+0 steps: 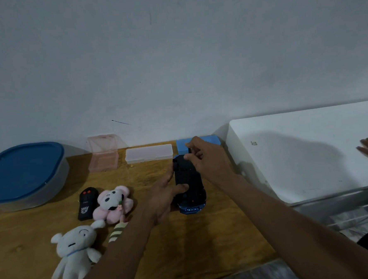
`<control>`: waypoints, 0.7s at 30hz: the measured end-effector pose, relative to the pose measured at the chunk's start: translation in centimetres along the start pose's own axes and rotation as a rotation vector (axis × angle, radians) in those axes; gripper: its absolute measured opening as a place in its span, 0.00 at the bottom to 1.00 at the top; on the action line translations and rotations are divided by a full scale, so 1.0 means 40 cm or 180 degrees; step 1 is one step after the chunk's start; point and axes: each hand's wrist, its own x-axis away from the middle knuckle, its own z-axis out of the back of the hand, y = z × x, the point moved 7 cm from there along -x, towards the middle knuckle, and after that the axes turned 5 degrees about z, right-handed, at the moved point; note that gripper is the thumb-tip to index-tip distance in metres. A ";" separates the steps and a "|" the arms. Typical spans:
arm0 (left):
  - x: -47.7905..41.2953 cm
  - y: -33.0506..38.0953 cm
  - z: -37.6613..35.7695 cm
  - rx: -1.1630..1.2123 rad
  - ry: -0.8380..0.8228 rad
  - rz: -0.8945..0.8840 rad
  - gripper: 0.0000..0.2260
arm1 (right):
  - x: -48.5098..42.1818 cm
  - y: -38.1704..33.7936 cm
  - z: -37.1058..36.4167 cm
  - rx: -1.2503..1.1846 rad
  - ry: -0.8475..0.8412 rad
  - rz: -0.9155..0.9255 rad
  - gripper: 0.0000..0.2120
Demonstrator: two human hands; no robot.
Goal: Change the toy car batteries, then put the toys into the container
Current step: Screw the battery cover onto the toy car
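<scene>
Upturned blue toy car [189, 183], black underside up, left hand [164, 196] gripping it, right hand [203, 157] pinching its far end.

Head-worn wide-angle view, looking forward and down across a wooden table [185, 247] toward a wall [173, 53], seemingly from arm's reach.

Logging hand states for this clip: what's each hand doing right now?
Left hand: closed on the upside-down toy car, steadying it.
Right hand: fingers pinched at the car's far end; what they pinch cannot be told.
</scene>
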 end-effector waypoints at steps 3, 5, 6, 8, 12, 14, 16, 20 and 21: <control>-0.003 -0.005 0.006 0.0115 -0.0015 -0.0029 0.36 | 0.002 0.018 0.007 -0.0308 0.0174 -0.0303 0.07; -0.005 -0.002 0.009 0.0140 -0.0019 -0.0064 0.36 | 0.004 0.028 0.012 -0.0521 0.0292 -0.0499 0.11; -0.006 -0.003 0.012 0.0176 0.0002 -0.0052 0.37 | 0.004 0.032 0.014 -0.0621 0.0323 -0.0586 0.13; -0.010 -0.011 0.019 0.0238 0.0043 -0.0001 0.36 | 0.002 0.040 0.015 -0.0727 0.0372 -0.0714 0.15; -0.012 -0.044 0.031 0.0169 0.0128 0.0187 0.22 | 0.001 0.047 0.017 -0.0730 0.0393 -0.0824 0.13; -0.010 -0.071 0.031 0.0225 0.0165 0.0311 0.16 | 0.009 0.052 0.016 -0.0756 0.0379 -0.0876 0.11; -0.004 -0.099 0.022 0.0463 0.0133 0.0392 0.14 | 0.021 0.062 0.012 -0.0774 0.0322 -0.0933 0.10; 0.005 -0.157 0.000 0.1198 -0.0063 0.0481 0.20 | 0.052 0.092 -0.002 -0.0704 0.0077 -0.1035 0.10; 0.006 -0.170 -0.003 0.1334 -0.0081 0.0480 0.23 | 0.061 0.098 -0.005 -0.0737 0.0048 -0.1083 0.10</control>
